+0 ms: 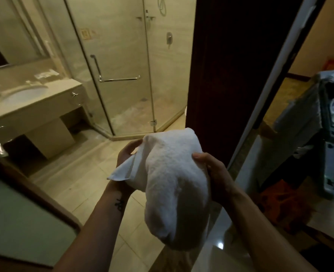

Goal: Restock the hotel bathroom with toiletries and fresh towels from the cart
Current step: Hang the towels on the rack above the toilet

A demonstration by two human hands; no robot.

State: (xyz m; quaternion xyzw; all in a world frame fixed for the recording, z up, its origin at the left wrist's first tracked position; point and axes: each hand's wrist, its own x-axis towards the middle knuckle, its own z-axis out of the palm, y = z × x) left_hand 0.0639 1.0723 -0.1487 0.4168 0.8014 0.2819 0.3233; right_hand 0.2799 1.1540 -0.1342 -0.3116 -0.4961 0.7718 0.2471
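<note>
Head view. Centre frame: white towel (174,183) bunched, carried between both hands for transfer into bathroom. Left hand (126,154) curled on loose flap, likely to stop unrolling; right hand (211,171) clamped on bundle, thumb on top. Right edge: cart (330,134). Left: vanity counter (64,85), probable destination.

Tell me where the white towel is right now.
Head view, lower centre: the white towel is held between the left hand and right hand, with the cart to its right.
</note>
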